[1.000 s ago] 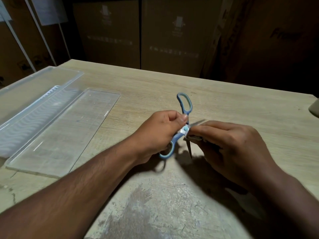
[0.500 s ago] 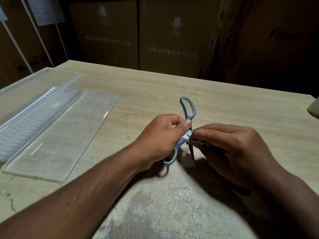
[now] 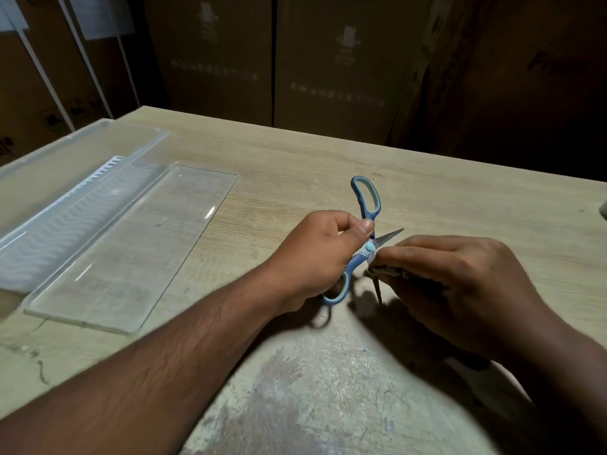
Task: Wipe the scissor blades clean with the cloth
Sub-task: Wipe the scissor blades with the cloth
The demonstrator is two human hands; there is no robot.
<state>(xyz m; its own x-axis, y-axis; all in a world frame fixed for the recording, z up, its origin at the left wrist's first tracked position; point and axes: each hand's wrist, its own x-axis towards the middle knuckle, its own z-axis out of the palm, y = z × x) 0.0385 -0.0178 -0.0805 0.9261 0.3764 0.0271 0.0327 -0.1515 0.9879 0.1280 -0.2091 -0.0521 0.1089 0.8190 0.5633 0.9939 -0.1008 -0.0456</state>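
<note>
A pale wood-grain laminate tabletop [image 3: 295, 165] fills the lower view, its near part worn to a scuffed grey-white patch [image 3: 322, 399]. Behind it stand tall brown cardboard boxes [image 3: 335, 64] with faint print, too dim to read. White slanted metal rods [image 3: 36, 64] lean at the far left. The room behind is dark; light falls on the tabletop only.

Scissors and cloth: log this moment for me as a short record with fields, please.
scissors: blue handles, blades spread open, held above the table
left hand: grip on the handles near the pivot
right hand: pinches the cloth against the blades near the pivot
blade tips: one points up and right, one points down toward the table
clear plastic lid: flat on the table, left of the hands
clear plastic box: beside the lid, further left
</note>
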